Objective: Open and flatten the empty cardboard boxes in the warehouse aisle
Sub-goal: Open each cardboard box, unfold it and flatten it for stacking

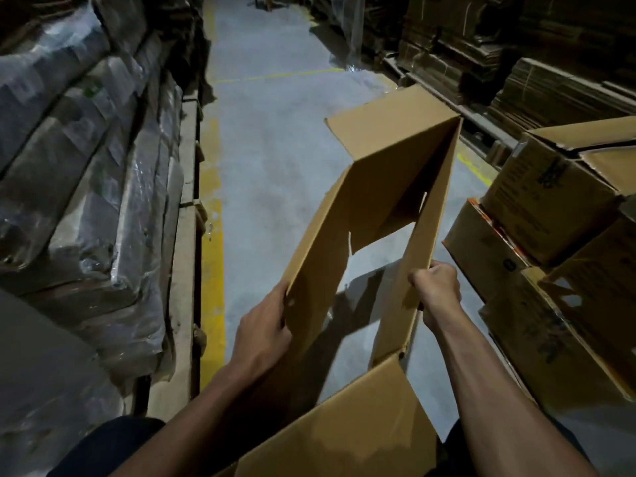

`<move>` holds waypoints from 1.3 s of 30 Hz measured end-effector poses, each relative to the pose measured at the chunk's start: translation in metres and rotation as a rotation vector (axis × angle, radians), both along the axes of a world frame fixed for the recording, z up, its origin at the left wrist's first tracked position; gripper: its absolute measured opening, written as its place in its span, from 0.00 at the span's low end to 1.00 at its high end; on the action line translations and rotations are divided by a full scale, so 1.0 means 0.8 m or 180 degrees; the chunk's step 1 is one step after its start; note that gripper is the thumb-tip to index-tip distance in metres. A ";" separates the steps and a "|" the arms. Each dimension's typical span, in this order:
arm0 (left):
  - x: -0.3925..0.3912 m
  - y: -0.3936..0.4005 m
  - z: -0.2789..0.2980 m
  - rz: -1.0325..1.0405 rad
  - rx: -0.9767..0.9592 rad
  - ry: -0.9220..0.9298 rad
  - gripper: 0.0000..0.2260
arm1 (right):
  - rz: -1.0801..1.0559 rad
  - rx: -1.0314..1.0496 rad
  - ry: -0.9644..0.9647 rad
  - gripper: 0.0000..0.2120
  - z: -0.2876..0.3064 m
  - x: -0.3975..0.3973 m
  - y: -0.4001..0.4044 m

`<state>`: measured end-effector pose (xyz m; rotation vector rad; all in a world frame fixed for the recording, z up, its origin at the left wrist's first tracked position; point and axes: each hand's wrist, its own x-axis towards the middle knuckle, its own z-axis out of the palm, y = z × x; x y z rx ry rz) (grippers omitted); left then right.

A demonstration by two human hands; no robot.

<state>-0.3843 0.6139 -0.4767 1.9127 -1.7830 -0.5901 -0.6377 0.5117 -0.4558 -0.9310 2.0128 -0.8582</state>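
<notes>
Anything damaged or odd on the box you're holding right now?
The held box has a short tear in its far panel's lower edge. Otherwise it is just an open tube, gripped by the left hand and right hand.

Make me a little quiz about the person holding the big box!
1. True or false: the floor shows through the open box.
2. Which hand grips the box's right wall: the left hand or the right hand?
3. What colour is the line painted along the floor?

Key
1. True: both ends are open, so grey floor is visible inside.
2. The right hand; the left hand holds the left wall.
3. Yellow.
</notes>
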 end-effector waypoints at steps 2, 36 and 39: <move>-0.011 0.009 0.000 -0.0149 0.0011 0.0189 0.25 | -0.0021 -0.0013 -0.0040 0.06 0.001 0.002 -0.001; -0.039 -0.110 -0.008 0.0488 0.0556 0.1150 0.07 | 0.1617 0.0420 -0.0613 0.26 -0.027 0.087 0.005; -0.018 -0.144 0.001 0.0692 0.0591 0.1932 0.08 | 0.1338 0.0552 -0.0808 0.24 -0.030 0.067 0.005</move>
